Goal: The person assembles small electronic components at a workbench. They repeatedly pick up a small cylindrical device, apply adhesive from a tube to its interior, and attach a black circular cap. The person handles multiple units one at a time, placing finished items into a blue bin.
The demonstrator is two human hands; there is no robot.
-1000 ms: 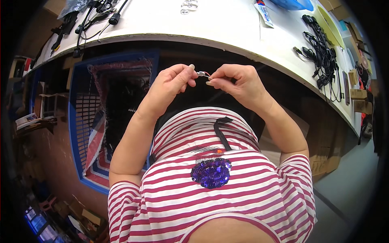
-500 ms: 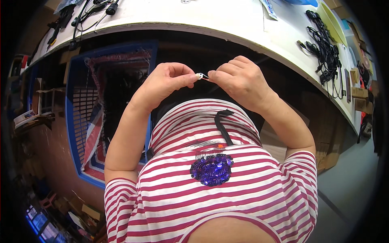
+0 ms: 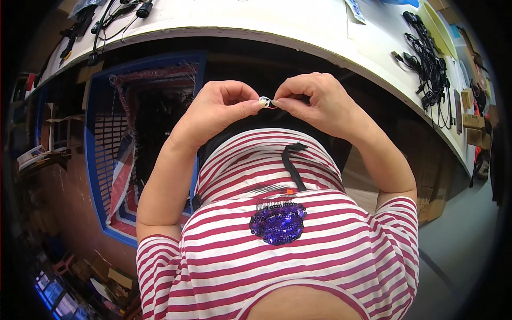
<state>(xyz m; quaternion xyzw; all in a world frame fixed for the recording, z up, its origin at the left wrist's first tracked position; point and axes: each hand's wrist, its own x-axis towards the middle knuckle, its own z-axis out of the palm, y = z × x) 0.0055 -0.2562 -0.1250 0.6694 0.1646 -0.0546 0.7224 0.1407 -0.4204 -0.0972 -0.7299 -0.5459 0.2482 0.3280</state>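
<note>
My left hand (image 3: pixel 220 108) pinches a small white round part (image 3: pixel 264 100) between thumb and forefinger, in front of my waist. Thin wires (image 3: pixel 271 108), one of them reddish, run from this part towards my right hand (image 3: pixel 322 104). The right thumb and forefinger are pressed together on the wires, close to the part. Both hands hang in the air below the table's front edge, their fingertips a small gap apart. The part's far side is covered by my left fingertips, and its details are too small to make out.
The white table (image 3: pixel 266 16) curves across the top. Black cables (image 3: pixel 426 69) lie bundled on its right, and more black cords (image 3: pixel 117 24) on its left. A blue plastic crate (image 3: pixel 96 181) with a striped woven lining and dark contents stands at my left. Cardboard (image 3: pixel 432 186) is under the table.
My right hand has turned, so its thumb and forefinger now show in a pinch. The white part has tilted between the left fingertips, showing its round face.
</note>
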